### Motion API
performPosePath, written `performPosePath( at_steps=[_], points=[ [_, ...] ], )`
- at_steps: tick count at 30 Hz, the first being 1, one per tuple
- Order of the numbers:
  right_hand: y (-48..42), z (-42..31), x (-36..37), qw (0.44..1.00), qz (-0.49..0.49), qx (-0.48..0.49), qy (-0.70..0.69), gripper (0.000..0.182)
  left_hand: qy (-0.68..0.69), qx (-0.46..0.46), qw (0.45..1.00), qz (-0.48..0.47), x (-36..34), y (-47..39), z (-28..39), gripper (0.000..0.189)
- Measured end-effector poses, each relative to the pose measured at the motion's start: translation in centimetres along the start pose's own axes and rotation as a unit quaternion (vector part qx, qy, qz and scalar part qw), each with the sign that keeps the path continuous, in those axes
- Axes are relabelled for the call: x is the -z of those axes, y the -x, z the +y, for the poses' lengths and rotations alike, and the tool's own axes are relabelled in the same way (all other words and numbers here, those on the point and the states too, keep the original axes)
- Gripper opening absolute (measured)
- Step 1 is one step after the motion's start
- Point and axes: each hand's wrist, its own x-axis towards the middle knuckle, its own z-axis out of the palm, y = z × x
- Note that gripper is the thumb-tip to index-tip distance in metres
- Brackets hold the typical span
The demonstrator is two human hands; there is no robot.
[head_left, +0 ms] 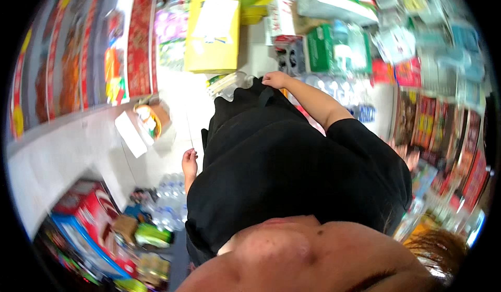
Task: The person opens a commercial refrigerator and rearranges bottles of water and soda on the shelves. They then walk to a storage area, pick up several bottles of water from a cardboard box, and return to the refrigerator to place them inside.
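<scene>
My right hand is at the far edge of the black garment, its fingertips pinched against the cloth beside a small dark strap or fold. The garment's wavy lower edge spreads to the left of that hand. At the left side of my body hangs my left hand, fingers loosely curled, with nothing seen in it and pale floor tiles under it. Ahead of me stands a yellow box with a white patch on top. Clear plastic packaging lies between this box and the garment's edge.
Shelves with red edge strips line the left. An open cardboard box sits on the floor beside them. A green carton, packs of bottles and stocked shelves stand to the right. More bottle packs are at lower left.
</scene>
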Motion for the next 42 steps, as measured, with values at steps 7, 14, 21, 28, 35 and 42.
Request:
performPosePath(
  at_steps=[7,14,21,28,35,42],
  points=[
    [2.2,7.1,-3.8,0.955,0.049,-0.164,-0.241,0.031,-0.115,-0.151,0.972,-0.136,-6.6,-8.2,23.6,0.027],
    [-3.2,11.1,-0.1,0.943,0.044,-0.215,-0.251,0.039,-0.078,-0.176,0.948,-0.253,-21.1,-14.4,32.3,0.024],
    [-12.9,15.4,2.3,0.906,0.094,-0.294,-0.289,0.063,-0.158,-0.063,0.932,-0.320,-33.0,-16.9,33.7,0.019],
    [-19.6,16.6,6.6,0.628,0.180,-0.369,-0.661,0.071,-0.104,0.008,0.931,-0.348,-35.5,-20.4,31.4,0.019],
    [-22.5,17.1,4.6,0.388,0.266,-0.359,-0.806,0.056,-0.158,0.018,0.919,-0.360,-35.4,-23.3,30.9,0.021],
    [-22.0,15.9,3.7,0.326,0.339,-0.292,-0.833,0.056,-0.142,0.009,0.916,-0.374,-34.8,-23.9,29.3,0.020]
  ],
)
